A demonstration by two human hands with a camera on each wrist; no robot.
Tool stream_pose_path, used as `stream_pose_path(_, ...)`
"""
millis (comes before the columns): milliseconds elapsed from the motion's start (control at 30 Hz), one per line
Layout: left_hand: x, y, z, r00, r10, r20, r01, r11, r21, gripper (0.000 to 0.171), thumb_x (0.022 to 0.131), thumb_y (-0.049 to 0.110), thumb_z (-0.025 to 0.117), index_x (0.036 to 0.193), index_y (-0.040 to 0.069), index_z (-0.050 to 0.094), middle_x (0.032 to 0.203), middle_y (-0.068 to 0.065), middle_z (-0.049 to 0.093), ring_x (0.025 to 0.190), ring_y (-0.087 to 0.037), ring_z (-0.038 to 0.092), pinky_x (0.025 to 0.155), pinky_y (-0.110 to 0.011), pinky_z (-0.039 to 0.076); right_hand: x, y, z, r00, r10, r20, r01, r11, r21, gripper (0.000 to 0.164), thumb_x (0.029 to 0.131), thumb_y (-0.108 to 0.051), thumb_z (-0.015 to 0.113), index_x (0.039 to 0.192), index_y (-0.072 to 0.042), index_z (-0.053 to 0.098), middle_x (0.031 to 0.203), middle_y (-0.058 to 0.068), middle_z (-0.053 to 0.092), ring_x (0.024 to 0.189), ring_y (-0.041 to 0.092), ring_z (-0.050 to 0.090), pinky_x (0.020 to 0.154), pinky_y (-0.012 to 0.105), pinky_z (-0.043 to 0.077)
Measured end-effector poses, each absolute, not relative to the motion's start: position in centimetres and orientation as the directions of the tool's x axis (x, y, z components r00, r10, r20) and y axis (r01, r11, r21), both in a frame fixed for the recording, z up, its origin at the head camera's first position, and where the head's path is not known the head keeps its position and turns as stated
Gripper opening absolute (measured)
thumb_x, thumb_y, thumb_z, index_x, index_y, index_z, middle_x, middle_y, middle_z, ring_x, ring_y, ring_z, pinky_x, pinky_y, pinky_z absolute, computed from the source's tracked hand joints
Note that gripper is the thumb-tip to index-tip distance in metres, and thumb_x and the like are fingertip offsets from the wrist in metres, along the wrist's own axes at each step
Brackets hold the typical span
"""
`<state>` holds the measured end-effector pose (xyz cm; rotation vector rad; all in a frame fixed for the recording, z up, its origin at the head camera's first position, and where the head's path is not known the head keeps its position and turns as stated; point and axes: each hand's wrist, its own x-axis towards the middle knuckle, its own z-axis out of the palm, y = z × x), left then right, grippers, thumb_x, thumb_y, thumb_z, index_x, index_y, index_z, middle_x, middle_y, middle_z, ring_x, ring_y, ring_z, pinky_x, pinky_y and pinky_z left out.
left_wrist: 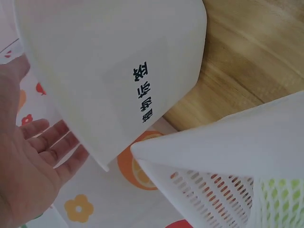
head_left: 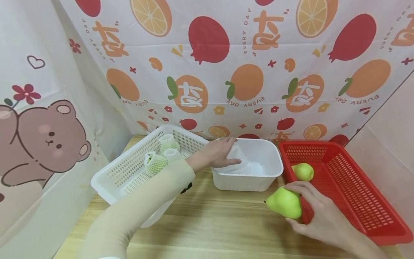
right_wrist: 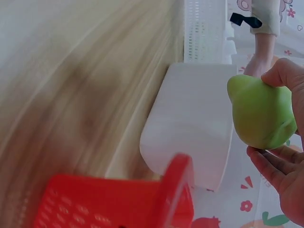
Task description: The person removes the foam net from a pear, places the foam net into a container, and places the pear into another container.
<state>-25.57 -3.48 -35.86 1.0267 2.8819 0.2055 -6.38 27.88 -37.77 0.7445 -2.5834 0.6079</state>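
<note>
My right hand (head_left: 323, 216) grips a green pear (head_left: 284, 203) by its wide end, thumb below and fingers over the top, with the stem pointing left. It is held in front of the red basket's left edge. In the right wrist view the same pear (right_wrist: 262, 111) shows bare skin between thumb and fingers. My left hand (head_left: 221, 153) reaches over the left end of a white plastic bin (head_left: 244, 182), fingers extended and nothing in its grasp. In the left wrist view those fingers (left_wrist: 52, 142) lie beside the bin's rim. White foam netting (head_left: 238, 155) lies inside the bin.
At right, a red basket (head_left: 386, 201) holds another bare green pear (head_left: 304, 172). On the left, a white basket (head_left: 108, 172) contains several net-wrapped fruits (head_left: 156, 164). All stand on a wooden table (head_left: 220, 230), with a fruit-print cloth (head_left: 213, 82) hanging behind.
</note>
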Motion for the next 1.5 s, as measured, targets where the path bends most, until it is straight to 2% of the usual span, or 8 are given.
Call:
stream_pose_path(233, -23.8, -4.7, -35.0, -0.754, 0.657, 0.028, 0.652, 0.741, 0.161, 0.098, 0.097, 0.07, 0.057, 0.166, 0.008, 0.026, 0.162, -0.016, 0.05, 0.148, -0.034, 0.052, 0.123, -0.048, 0.045, -6.9, 28.9, -36.9, -0.795, -0.405, 0.452, -0.551, 0.794, -0.258, 0.097, 0.052, -0.025, 0.105, 0.139, -0.029, 0.061, 0.132, -0.01, 0.062, 0.112, 0.001, 0.057, 0.093, -0.004, 0.042)
stream_pose_path(400, -22.1, -5.7, -34.6, -0.735, 0.674, 0.067, 0.677, 0.725, 0.128, 0.095, 0.096, 0.072, 0.058, 0.163, 0.009, 0.034, 0.155, -0.014, 0.057, 0.143, -0.033, 0.056, 0.117, -0.049, 0.049, -7.6, 29.7, -36.2, -0.762, -0.439, 0.475, -0.581, 0.788, -0.203, 0.096, 0.051, -0.023, 0.104, 0.138, -0.027, 0.063, 0.13, -0.01, 0.064, 0.11, 0.006, 0.063, 0.093, -0.003, 0.043)
stream_pose_path(500, -20.9, -6.4, -34.5, -0.729, 0.68, 0.079, 0.684, 0.72, 0.115, 0.095, 0.095, 0.074, 0.058, 0.163, 0.011, 0.036, 0.156, -0.013, 0.057, 0.144, -0.032, 0.055, 0.116, -0.051, 0.05, -8.0, 30.1, -35.7, -0.765, -0.449, 0.462, -0.579, 0.794, -0.187, 0.095, 0.051, -0.024, 0.104, 0.137, -0.027, 0.063, 0.128, -0.012, 0.063, 0.106, 0.007, 0.065, 0.09, -0.001, 0.047)
stream_pose_path(633, -19.6, -7.4, -34.3, -0.721, 0.686, 0.096, 0.693, 0.714, 0.1, 0.098, 0.093, 0.075, 0.059, 0.163, 0.011, 0.036, 0.161, -0.012, 0.052, 0.149, -0.033, 0.051, 0.12, -0.053, 0.046, -8.2, 30.6, -35.1, -0.793, -0.446, 0.415, -0.551, 0.815, -0.178, 0.095, 0.052, -0.025, 0.105, 0.136, -0.028, 0.062, 0.126, -0.013, 0.062, 0.103, 0.011, 0.065, 0.079, 0.017, 0.061)
stream_pose_path(733, -18.6, -8.1, -34.3, -0.709, 0.694, 0.13, 0.705, 0.704, 0.086, 0.099, 0.092, 0.075, 0.06, 0.163, 0.009, 0.038, 0.162, -0.014, 0.051, 0.15, -0.035, 0.05, 0.125, -0.055, 0.04, -8.5, 31.1, -34.9, -0.795, -0.451, 0.406, -0.549, 0.82, -0.165, 0.095, 0.05, -0.024, 0.105, 0.135, -0.028, 0.062, 0.125, -0.012, 0.062, 0.101, 0.011, 0.065, 0.072, 0.027, 0.064)
stream_pose_path(1000, -16.2, -9.8, -35.6, -0.694, 0.697, 0.181, 0.71, 0.704, 0.011, 0.107, 0.087, 0.079, 0.061, 0.164, 0.009, 0.035, 0.168, -0.019, 0.041, 0.153, -0.044, 0.043, 0.128, -0.064, 0.031, -9.5, 32.8, -34.4, -0.799, -0.442, 0.409, -0.527, 0.841, -0.12, 0.093, 0.05, -0.026, 0.105, 0.133, -0.023, 0.063, 0.125, -0.005, 0.064, 0.1, 0.018, 0.066, 0.068, 0.03, 0.063)
stream_pose_path(1233, -14.5, -11.4, -36.3, -0.724, 0.669, 0.168, 0.686, 0.723, 0.082, 0.11, 0.085, 0.077, 0.064, 0.166, 0.009, 0.03, 0.171, -0.02, 0.035, 0.16, -0.045, 0.029, 0.125, -0.074, 0.025, -9.9, 34.6, -34.6, -0.83, -0.409, 0.379, -0.481, 0.869, -0.117, 0.09, 0.052, -0.027, 0.105, 0.131, -0.025, 0.062, 0.121, -0.007, 0.063, 0.096, 0.014, 0.064, 0.068, 0.027, 0.06)
stream_pose_path(1500, -13.0, -13.3, -36.3, -0.753, 0.629, 0.193, 0.652, 0.753, 0.092, 0.117, 0.085, 0.082, 0.06, 0.169, 0.012, 0.019, 0.175, -0.017, 0.024, 0.164, -0.041, 0.02, 0.128, -0.073, 0.02, -10.8, 36.7, -34.8, -0.884, -0.36, 0.298, -0.408, 0.906, -0.116, 0.085, 0.054, -0.03, 0.104, 0.128, -0.026, 0.062, 0.116, -0.004, 0.066, 0.093, 0.016, 0.063, 0.065, 0.027, 0.056)
